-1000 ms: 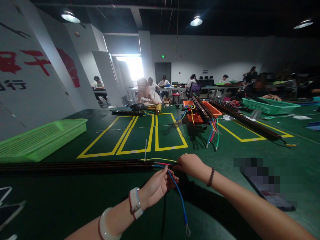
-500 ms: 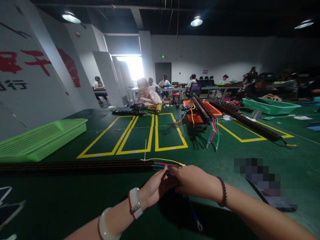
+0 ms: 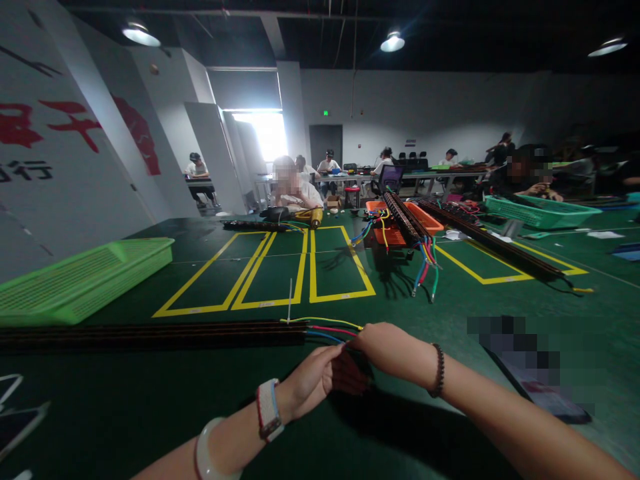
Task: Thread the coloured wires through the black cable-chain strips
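So the table (image 3: pixel 150 393) was dark green, with yellow tape (image 3: pixel 215 310) marking three boxes across the middle and more over on the right. A black cable bundle (image 3: pixel 150 335) lay along the near side, running off the left edge. Just behind it sat a light green basket (image 3: pixel 100 280). Toward the back there was a short dark bundle (image 3: pixel 255 226) with a yellow drill (image 3: pixel 316 218) near it, then an orange basket (image 3: pixel 430 220) right of that. Another long bundle (image 3: pixel 505 243) lay slantwise across the right-hand tape, with a teal basket (image 3: pixel 543 213) and some white paper (image 3: pixel 605 235) beyond it. A flat dark slab (image 3: pixel 560 400), partly blurred, lay at near right.
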`<control>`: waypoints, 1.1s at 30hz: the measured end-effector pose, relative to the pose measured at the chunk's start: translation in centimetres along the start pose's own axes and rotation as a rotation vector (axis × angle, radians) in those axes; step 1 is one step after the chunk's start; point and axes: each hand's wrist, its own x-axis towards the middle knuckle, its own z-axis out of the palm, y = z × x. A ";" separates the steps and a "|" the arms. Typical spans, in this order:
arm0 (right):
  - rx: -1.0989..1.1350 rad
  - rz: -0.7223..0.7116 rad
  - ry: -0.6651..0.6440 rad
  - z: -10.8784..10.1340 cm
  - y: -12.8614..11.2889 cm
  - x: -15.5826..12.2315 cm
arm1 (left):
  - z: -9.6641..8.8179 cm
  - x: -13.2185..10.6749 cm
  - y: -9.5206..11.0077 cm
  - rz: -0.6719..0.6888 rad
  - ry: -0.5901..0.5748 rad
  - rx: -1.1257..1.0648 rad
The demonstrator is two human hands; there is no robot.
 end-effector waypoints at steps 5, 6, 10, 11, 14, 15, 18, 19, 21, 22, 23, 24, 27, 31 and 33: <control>-0.062 0.002 -0.047 1.0 -0.6 0.6 | -0.4 0.2 -0.2 0.002 -0.019 0.025; -0.069 0.000 -0.048 1.2 -0.6 0.7 | -0.3 0.2 -0.2 -0.003 -0.021 0.034; -0.090 -0.032 -0.019 2.0 -0.1 1.0 | -0.1 0.1 -0.1 -0.016 0.003 0.071; -0.088 -0.038 -0.007 2.0 0.0 1.0 | -0.1 0.1 -0.1 -0.014 0.005 0.070; -0.047 -0.044 0.025 1.5 0.2 0.7 | -0.2 0.1 -0.2 0.005 0.007 0.053; -0.023 -0.051 0.038 1.2 0.3 0.6 | -0.2 0.1 -0.2 0.014 0.009 0.051; 0.060 -0.052 0.099 -0.1 1.7 0.4 | -0.2 0.0 -0.1 0.011 -0.011 0.067; 0.084 -0.035 0.130 -0.4 2.4 0.4 | -0.2 0.0 0.0 0.001 -0.029 0.080; 0.132 0.035 0.202 -0.7 4.3 0.8 | 0.0 -0.1 0.2 -0.017 -0.060 0.112; 0.164 0.079 0.241 -0.7 5.3 1.1 | 0.1 -0.2 0.3 -0.020 -0.068 0.125; 0.206 0.119 0.270 -0.4 6.3 1.5 | 0.2 -0.2 0.4 -0.020 -0.072 0.135; 0.263 0.140 0.289 0.0 7.2 2.0 | 0.2 -0.3 0.5 -0.020 -0.074 0.142; 0.557 0.072 0.263 2.0 8.9 3.4 | 0.3 -0.3 0.4 -0.020 -0.062 0.152; 0.969 -0.064 0.188 4.9 8.5 5.1 | 0.1 -0.2 0.3 -0.013 -0.050 0.143; 1.042 -0.103 0.174 5.6 7.7 5.4 | 0.2 -0.2 0.3 -0.011 -0.057 0.140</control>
